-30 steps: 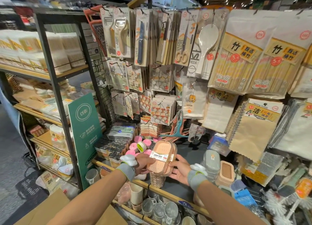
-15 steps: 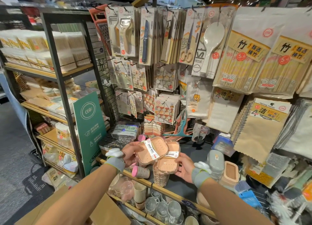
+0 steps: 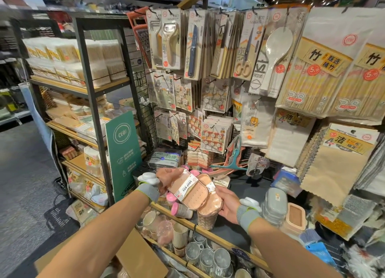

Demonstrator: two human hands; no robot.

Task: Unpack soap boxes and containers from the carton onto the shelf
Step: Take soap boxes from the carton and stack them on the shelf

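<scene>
My left hand [image 3: 164, 178] grips a peach soap box [image 3: 187, 189] with a white "SOAP BOX" band, tilted so its perforated bottom faces me. My right hand [image 3: 227, 204] holds a second peach soap box [image 3: 210, 202] just below and to the right, over a stack of peach soap boxes [image 3: 206, 220] standing on the dark shelf [image 3: 235, 227]. The two boxes overlap. The open brown carton [image 3: 143, 261] lies at the bottom, under my left forearm.
Grey soap boxes [image 3: 273, 206] and a peach lidded container [image 3: 294, 217] stand to the right on the shelf. Pink-capped bottles [image 3: 181, 210] lie left of the stack. Cups and glass mugs [image 3: 206, 257] fill the lower shelf. Hanging kitchen tools and cloths crowd above.
The peach boxes I held together over the stack have been split apart. My left hand has drawn one up and to the left and tilted it; my right stays by the stack.
</scene>
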